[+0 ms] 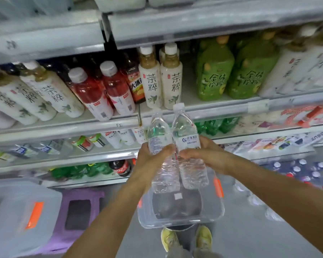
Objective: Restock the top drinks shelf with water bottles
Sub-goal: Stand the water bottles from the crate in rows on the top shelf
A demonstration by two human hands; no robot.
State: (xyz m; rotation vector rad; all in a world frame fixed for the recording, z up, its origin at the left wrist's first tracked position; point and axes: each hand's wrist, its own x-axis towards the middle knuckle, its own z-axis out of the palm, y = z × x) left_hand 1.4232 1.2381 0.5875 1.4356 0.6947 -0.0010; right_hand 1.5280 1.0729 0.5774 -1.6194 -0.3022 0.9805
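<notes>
With your left hand (151, 155) and right hand (203, 152) each gripping a water bottle (159, 138) mid-air below the tea shelf (222, 108), raise them upright, apart, toward the top shelf.

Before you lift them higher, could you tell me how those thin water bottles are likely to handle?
The water bottles look full, so probably heavy for their size. Their thin ribbed walls may dent under the fingers. Tall and narrow, they could tip easily.
</notes>
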